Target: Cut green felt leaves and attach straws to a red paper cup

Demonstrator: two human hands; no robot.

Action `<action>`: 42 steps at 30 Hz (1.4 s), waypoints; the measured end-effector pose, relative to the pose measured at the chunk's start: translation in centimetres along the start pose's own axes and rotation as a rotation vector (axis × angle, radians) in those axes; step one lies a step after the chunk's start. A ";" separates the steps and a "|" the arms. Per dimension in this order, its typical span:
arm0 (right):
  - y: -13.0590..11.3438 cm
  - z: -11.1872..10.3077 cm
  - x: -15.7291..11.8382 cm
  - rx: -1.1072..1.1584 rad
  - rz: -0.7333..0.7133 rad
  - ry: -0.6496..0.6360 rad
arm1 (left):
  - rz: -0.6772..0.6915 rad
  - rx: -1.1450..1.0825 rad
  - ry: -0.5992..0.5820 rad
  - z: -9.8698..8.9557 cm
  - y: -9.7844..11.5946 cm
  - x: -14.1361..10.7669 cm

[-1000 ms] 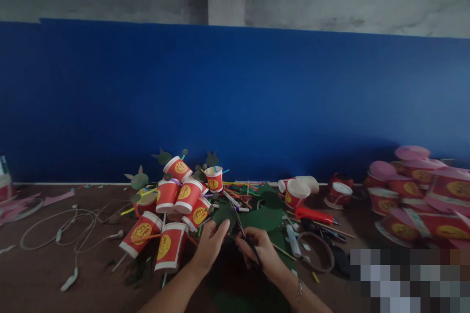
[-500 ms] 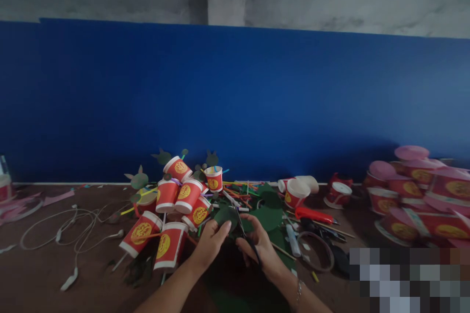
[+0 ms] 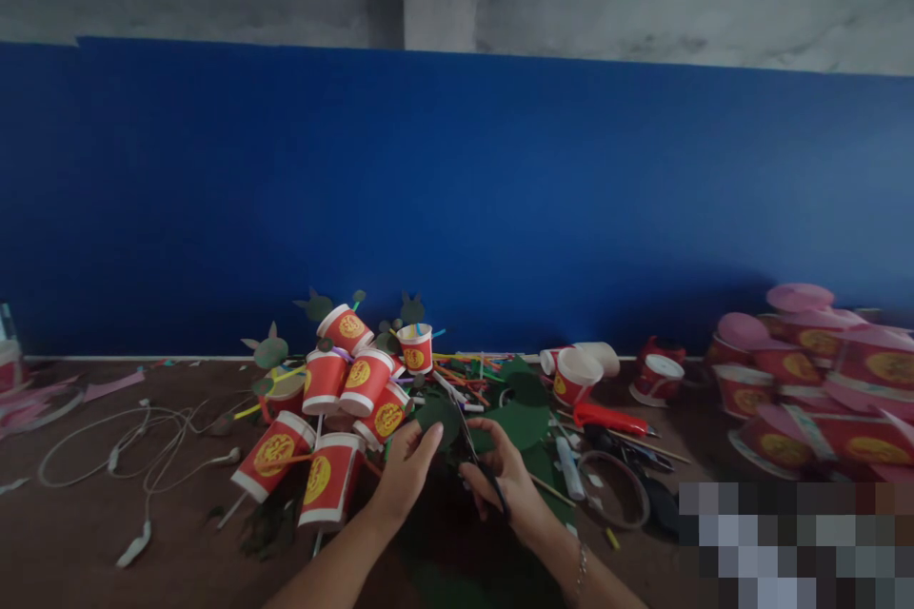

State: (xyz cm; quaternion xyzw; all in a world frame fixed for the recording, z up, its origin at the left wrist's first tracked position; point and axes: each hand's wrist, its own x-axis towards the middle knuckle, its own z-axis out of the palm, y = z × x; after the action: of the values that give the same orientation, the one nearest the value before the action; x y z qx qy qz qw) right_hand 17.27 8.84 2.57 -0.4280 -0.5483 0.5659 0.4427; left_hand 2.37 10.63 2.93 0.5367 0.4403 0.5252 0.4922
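Between thumb and fingers, my left hand (image 3: 408,474) pinches a rounded piece of dark green paper (image 3: 438,421). My right hand (image 3: 500,474) is closed round the dark handles of a pair of scissors (image 3: 467,442), whose blades point up and lie at the right edge of the paper. Whether the blades are fully together is hard to make out. More green paper sheets (image 3: 521,423) lie behind and beside my right hand. Just left of my left hand stands a pile of red paper cups (image 3: 330,481), some with sticks and green animal-shaped cutouts (image 3: 271,348).
White earphones (image 3: 147,457) lie tangled on the brown table (image 3: 64,552) at left. Coloured sticks (image 3: 464,371) are scattered behind my hands. To the right are a red utility knife (image 3: 610,417), a glue stick (image 3: 569,466), a tape ring (image 3: 628,519) and pink-topped cups (image 3: 806,343).
The green paper and my left hand have shifted and turned slightly against the scissors. My right hand stays almost in place.
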 end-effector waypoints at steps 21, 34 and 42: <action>0.0 -0.2 0.2 0.001 0.014 -0.025 | 0.037 0.031 -0.016 -0.5 0.0 0.1; -0.3 0.0 0.2 0.028 0.010 0.026 | -0.041 -0.006 -0.092 0.6 -0.1 -0.4; -0.1 0.0 0.2 0.011 0.001 -0.014 | -0.092 -0.048 -0.153 0.3 -0.8 -0.3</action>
State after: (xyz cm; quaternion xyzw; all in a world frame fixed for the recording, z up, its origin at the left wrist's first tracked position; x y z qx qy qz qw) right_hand 17.27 9.01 2.67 -0.4219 -0.5480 0.5722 0.4409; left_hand 2.70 10.38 2.10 0.5423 0.4130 0.4700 0.5607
